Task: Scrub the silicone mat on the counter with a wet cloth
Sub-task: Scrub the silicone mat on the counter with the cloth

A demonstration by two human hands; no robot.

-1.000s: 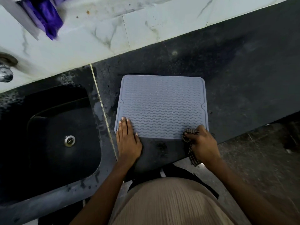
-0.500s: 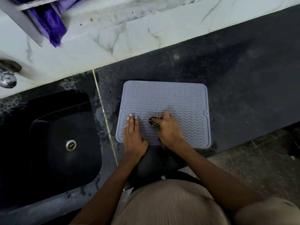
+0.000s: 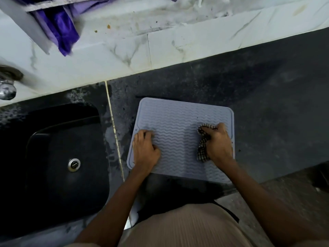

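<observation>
— Where is the mat (image 3: 178, 132)?
— Flat on the dark bench (image 3: 267, 104), just right of the sink (image 3: 53, 157).
— And the hands?
— The left hand (image 3: 145, 150) presses on the mat's left side, fingers bent. The right hand (image 3: 218, 141) grips a patterned cloth (image 3: 202, 150) near its right edge.

We see bare room in the middle of the mat (image 3: 178, 139), between our left hand (image 3: 145, 150) and our right hand (image 3: 218, 143). The counter (image 3: 276, 122) lies open to the right. The sink (image 3: 58, 157) dips on the left, and the wall (image 3: 124, 50) blocks the back.
</observation>
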